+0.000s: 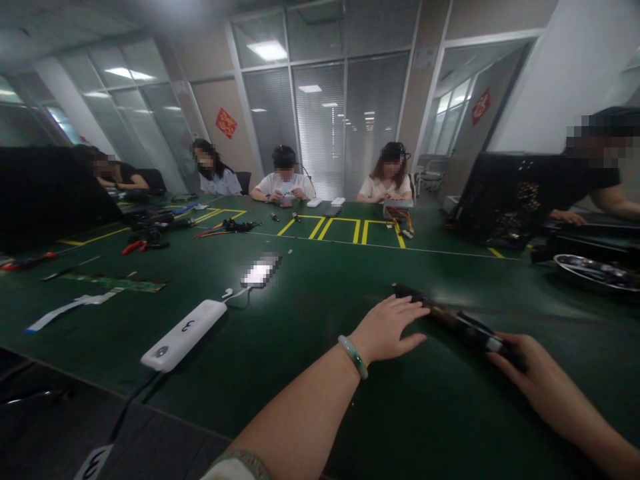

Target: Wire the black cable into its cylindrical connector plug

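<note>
A long dark strip-shaped part (453, 319) lies flat on the green table (320, 373) in front of me. My left hand (387, 328), with a green bracelet on its wrist, rests open on the table with its fingers stretched out, the fingertips touching the strip's far left end. My right hand (520, 363) is closed over the strip's near right end, where a pale patch shows beside my fingers.
A white power bank (183, 333) with a cable runs to a lit phone (261, 272) at centre left. A circuit board strip (117, 283), ribbon cable and red-handled tools lie to the left. A metal tray (597, 272) and black computer case (505, 197) are at right. Several people sit around the table.
</note>
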A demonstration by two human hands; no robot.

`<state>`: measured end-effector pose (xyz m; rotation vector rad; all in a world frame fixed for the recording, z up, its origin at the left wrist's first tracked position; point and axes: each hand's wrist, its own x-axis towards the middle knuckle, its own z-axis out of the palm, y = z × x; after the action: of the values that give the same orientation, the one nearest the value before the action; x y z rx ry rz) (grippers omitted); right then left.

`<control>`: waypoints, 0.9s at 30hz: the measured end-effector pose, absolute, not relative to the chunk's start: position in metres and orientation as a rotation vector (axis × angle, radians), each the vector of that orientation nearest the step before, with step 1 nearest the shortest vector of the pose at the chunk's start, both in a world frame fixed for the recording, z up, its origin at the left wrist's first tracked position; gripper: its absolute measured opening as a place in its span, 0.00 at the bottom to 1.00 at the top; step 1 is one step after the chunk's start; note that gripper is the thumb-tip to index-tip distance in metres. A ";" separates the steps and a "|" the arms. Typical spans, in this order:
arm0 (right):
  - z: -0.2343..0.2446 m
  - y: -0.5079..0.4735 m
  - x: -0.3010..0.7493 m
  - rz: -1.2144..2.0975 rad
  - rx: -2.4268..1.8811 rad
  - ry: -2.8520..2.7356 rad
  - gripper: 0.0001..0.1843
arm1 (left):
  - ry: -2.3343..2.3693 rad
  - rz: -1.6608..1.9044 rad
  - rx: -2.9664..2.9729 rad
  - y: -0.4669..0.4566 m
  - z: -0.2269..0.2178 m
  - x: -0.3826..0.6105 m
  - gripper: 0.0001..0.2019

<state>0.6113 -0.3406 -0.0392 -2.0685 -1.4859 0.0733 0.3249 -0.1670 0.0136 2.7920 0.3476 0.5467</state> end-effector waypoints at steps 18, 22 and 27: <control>-0.023 -0.240 0.473 0.301 -1.798 -1.945 0.27 | 0.699 0.555 2.742 -0.161 0.008 0.320 0.24; -0.018 -0.246 0.476 0.244 -1.824 -2.007 0.29 | 0.609 0.571 2.772 -0.162 0.010 0.320 0.25; -0.009 -0.265 0.492 -0.085 -2.030 -1.904 0.29 | 0.583 0.584 2.786 -0.159 0.010 0.322 0.31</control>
<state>0.4918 -0.2647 -0.0094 -2.0305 -1.9044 -0.0848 0.3222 -0.1589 0.0098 2.7864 0.5835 0.5837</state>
